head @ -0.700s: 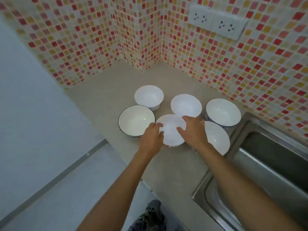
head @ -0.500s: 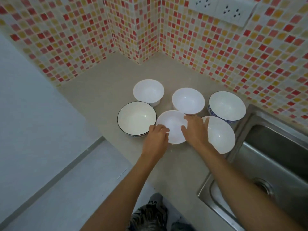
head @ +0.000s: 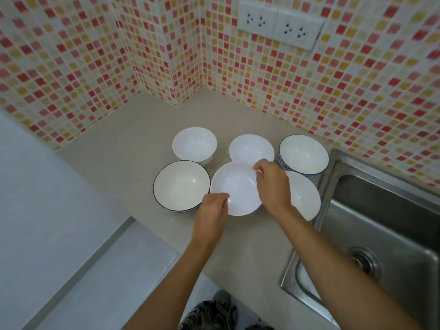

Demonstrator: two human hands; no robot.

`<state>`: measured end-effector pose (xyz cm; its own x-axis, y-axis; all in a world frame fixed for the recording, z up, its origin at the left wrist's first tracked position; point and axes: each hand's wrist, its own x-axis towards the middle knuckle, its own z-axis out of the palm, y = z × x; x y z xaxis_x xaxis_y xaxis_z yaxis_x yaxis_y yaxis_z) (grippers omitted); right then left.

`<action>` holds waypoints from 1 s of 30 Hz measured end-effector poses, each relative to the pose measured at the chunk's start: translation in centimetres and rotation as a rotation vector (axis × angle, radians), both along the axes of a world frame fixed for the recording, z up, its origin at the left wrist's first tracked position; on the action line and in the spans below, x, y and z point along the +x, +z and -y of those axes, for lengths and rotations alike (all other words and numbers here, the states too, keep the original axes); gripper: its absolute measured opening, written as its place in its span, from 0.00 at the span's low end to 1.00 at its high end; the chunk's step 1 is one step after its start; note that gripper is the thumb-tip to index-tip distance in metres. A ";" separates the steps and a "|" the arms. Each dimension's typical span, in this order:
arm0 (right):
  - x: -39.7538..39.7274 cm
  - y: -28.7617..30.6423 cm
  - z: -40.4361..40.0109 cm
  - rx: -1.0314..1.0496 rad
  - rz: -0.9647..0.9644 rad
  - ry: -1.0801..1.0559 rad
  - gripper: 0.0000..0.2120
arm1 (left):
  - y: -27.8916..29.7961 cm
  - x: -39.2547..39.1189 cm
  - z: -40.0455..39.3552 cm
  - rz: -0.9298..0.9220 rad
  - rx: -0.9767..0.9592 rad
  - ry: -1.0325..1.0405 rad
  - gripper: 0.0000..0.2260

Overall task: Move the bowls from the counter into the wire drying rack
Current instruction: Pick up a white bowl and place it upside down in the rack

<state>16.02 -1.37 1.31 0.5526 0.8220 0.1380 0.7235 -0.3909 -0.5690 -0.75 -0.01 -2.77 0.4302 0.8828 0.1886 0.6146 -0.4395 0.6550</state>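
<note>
Right, biggest first: mosaic tile wall (head: 309,96), red/orange/cream squares, wraps the corner behind everything, w/ 2 white socket plates (head: 278,28) side by side high above my fingers. Beige counter (head: 133,129), smooth, matte. 1 steel sink (head: 385,234) off to the right of my right hand, brushed metal, 1 round drain in the basin, otherwise nothing in it that I can see.

6 bowls, all round, glossy white inside, all empty. Centre bowl (head: 234,188) is the one I've got: left hand (head: 210,210) fingers curled onto its near-left rim, right hand (head: 271,184) pinching the far-right rim. Can't tell if it's lifted off the counter. Just left of my left fingers: dark-rimmed bowl (head: 181,184). Beyond that, plain footed bowl (head: 194,144). Past my right fingertips, plain bowl (head: 251,148); right of it, blue-patterned bowl (head: 303,154). Under my right wrist, partly hidden, plain wide bowl (head: 302,198).
</note>
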 end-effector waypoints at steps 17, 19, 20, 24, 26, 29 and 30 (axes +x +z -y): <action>5.7 8.7 7.3 0.349 -0.568 -0.342 0.11 | 11.1 10.3 -0.4 0.710 -0.691 0.078 0.10; 7.6 10.0 9.2 0.386 -0.700 -0.366 0.11 | 11.9 13.2 0.8 0.716 -0.797 0.027 0.08; 8.6 10.7 10.2 0.399 -0.771 -0.384 0.12 | 12.0 14.8 1.2 0.702 -0.836 0.033 0.08; 13.1 13.3 14.9 0.501 -1.015 -0.430 0.12 | 14.6 20.8 4.0 0.681 -0.831 -0.058 0.17; 15.1 14.4 17.4 0.556 -1.107 -0.435 0.12 | 15.8 23.3 5.4 0.710 -0.865 -0.105 0.16; 17.2 15.6 21.4 0.601 -1.235 -0.384 0.15 | 16.9 26.4 7.5 0.630 -0.781 -0.249 0.14; 17.7 15.9 22.6 0.615 -1.261 -0.356 0.16 | 17.3 27.1 8.3 0.629 -0.768 -0.288 0.13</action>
